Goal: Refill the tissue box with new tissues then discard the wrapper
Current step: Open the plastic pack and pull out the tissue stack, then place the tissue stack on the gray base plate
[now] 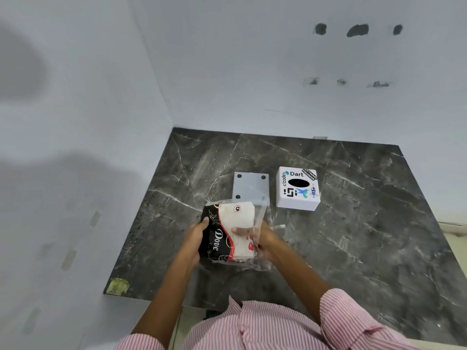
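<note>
I hold a plastic tissue pack point(227, 231) above the near part of the dark marble counter point(353, 223). The wrapper is black and red with "Dove" on it, part clear, and white tissues show inside. My left hand point(195, 234) grips its black left side. My right hand point(257, 236) holds the clear right side, thumb across the front. The white tissue box point(298, 189), covered in stickers with a dark oval slot on top, stands on the counter beyond and to the right. Its grey base plate point(250, 188) with black feet lies beside it, to its left.
Pale walls close the counter on the left and at the back, forming a corner. A small white scrap point(279, 226) lies on the marble right of my hands. A yellowish patch point(117, 285) marks the near left corner. Bare marble stretches to the right.
</note>
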